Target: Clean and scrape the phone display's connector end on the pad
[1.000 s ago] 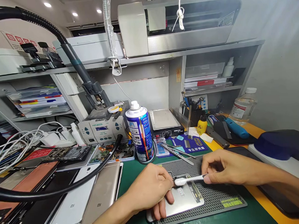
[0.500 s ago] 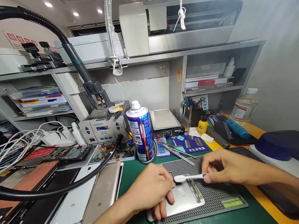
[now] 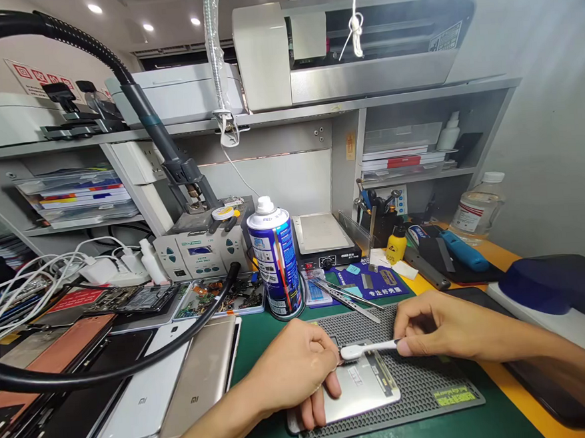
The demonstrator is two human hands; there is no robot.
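Observation:
Between the thumb and fingers of my right hand is the handle of a white toothbrush. Its head is at the fingertips of my left hand, by a small dark part. My left thumb and index finger are pinched together; what they grip is mostly hidden. The other left fingers curl over a silver display panel, which has a small label and a strip of circuitry along its right end. Beneath the panel lies a grey perforated mat.
A blue spray can stands behind my left hand. Tweezers lie at the mat's far edge. Several phones, among them a gold one, lie to the left under a black hose. On the right sits a dark-topped white device.
The toothbrush has shifted very slightly left, its head by my left fingertips. My left hand and the panel look unmoved.

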